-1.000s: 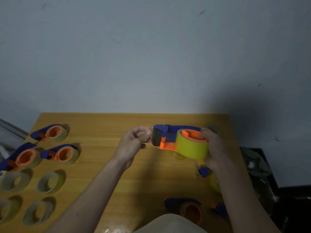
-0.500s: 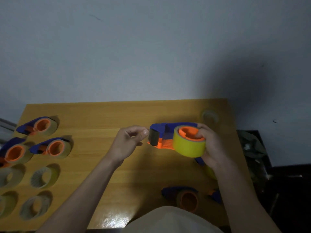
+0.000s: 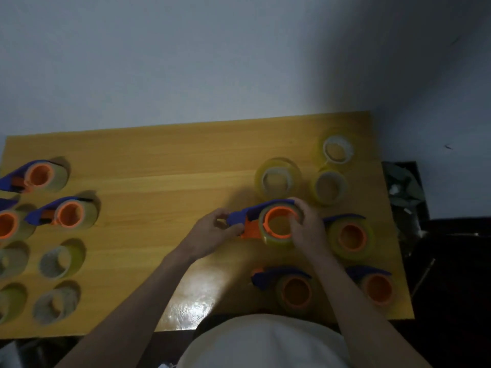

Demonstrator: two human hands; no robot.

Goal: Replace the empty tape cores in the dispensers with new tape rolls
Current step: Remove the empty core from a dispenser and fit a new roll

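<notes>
Over the yellow wooden tabletop (image 3: 159, 166), the left hand (image 3: 212, 233) pinches the blue nose of a blue-and-orange plastic tape dispenser (image 3: 248, 221). The right hand (image 3: 305, 227) curls around the yellowish tape roll (image 3: 279, 239) seated on its orange hub, right of centre, near three loose rolls.

The dispenser (image 3: 261, 221) has come down from mid-air, where it was held a second ago, to sit low over the desk (image 3: 164, 166), just in front of the three loose rolls (image 3: 277, 179). It has also turned, so its orange hub (image 3: 280, 221) now faces up at the camera. The left hand (image 3: 212, 233) has moved from pinching the front end to gripping the blue nose. The right hand (image 3: 305, 227) has shifted round the roll, fingers now reaching over the hub's rim.
</notes>
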